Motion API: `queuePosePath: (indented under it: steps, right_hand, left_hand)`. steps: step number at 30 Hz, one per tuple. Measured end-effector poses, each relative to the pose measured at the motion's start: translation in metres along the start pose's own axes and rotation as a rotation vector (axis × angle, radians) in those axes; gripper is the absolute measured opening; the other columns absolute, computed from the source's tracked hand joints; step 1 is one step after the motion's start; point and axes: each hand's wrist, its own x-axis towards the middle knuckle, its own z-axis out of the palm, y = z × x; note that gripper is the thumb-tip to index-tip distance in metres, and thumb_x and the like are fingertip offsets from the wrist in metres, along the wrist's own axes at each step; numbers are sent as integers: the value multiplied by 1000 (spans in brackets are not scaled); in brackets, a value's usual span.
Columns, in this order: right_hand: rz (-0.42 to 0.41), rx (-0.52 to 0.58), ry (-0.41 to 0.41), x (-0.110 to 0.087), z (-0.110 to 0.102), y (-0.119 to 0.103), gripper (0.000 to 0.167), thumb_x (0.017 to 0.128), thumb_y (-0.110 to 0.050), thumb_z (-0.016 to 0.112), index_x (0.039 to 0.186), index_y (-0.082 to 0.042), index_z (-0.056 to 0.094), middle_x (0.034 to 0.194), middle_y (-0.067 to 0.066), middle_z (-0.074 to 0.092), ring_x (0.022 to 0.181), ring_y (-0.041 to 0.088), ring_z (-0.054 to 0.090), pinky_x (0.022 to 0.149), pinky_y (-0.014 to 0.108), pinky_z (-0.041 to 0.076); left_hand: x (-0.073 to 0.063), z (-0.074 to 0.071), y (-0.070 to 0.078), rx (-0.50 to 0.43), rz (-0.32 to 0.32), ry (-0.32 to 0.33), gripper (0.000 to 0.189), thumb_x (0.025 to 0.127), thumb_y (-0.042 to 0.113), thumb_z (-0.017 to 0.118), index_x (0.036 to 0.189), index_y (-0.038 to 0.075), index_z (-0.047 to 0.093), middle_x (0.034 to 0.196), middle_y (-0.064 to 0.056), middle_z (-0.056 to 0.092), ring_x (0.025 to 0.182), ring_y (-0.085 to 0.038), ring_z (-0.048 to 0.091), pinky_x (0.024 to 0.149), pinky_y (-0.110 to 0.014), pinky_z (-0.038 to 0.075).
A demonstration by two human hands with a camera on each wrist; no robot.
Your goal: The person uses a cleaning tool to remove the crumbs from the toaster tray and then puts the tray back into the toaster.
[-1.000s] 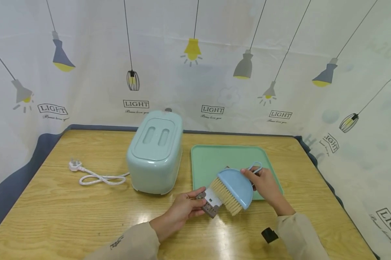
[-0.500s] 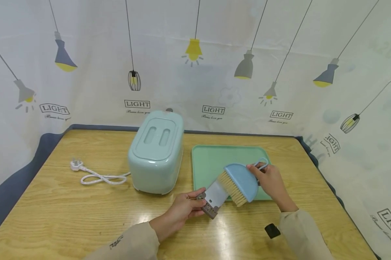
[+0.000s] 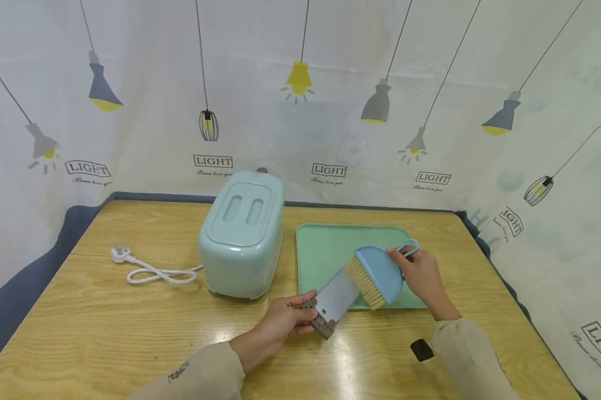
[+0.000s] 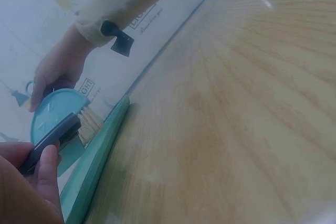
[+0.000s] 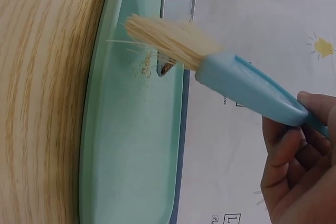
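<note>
My left hand (image 3: 279,323) pinches the grey-brown end of a flat metal crumb tray (image 3: 336,299) between thumb and fingers. Its far end slants over the green tray (image 3: 317,244). By the handle, my right hand (image 3: 422,276) holds a light blue hand brush (image 3: 382,271) with pale bristles, which overlap the crumb tray's far part. From the right wrist, fine crumbs (image 5: 146,66) show over the green tray beneath the bristles, and dark brown bits sit at the crumb tray's tip. The left wrist view catches the crumb tray's dark end (image 4: 52,135) between the fingers.
A pale blue toaster (image 3: 240,239) with its lid on stands left of the green tray. Its white cord (image 3: 160,274) and plug lie on the wooden table (image 3: 105,328) further left. A black strap piece (image 3: 422,350) hangs by the right sleeve.
The brush has moved right and away along the crumb tray toward its far end, uncovering more of the metal. The left hand keeps its hold in nearly the same place.
</note>
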Motion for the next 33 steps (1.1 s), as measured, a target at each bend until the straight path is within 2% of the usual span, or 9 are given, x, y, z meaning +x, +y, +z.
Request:
queuePosePath:
  steps: [7,13,19,26,33]
  right_hand:
    - [-3,-35,30,2,2,5,41,99,-39,53,84,-1,62,55,1,46,50,11,42,45,24,38]
    - [-18,-47,51,2,3,6,41,99,-39,53,83,-2,61,53,0,44,47,10,39,43,23,35]
    - [-38,-66,72,1,0,4,40,100,-35,52,81,-1,58,53,2,45,46,10,41,43,23,36]
    - [-64,-101,92,2,-4,4,37,99,-30,54,84,2,63,56,8,54,47,11,44,42,23,37]
    - [-83,-139,81,-1,-10,7,36,98,-29,55,79,1,62,53,4,49,46,10,41,42,22,35]
  left_hand:
    - [0,0,-2,7,-12,9,51,91,2,61,140,5,49,135,-25,54,88,-11,66,68,-18,57]
    - [-1,0,-4,5,-14,13,51,90,2,61,140,6,49,135,-25,55,90,-12,66,71,-20,58]
    - [-1,0,-1,9,-14,16,50,91,4,61,140,6,50,135,-24,55,90,-11,66,68,-18,57]
    - [1,-1,2,-8,-10,35,50,90,3,61,139,5,50,137,-26,53,93,-13,67,69,-19,58]
    - [3,-5,2,-30,1,44,51,91,3,61,141,4,48,136,-27,53,91,-13,68,71,-19,58]
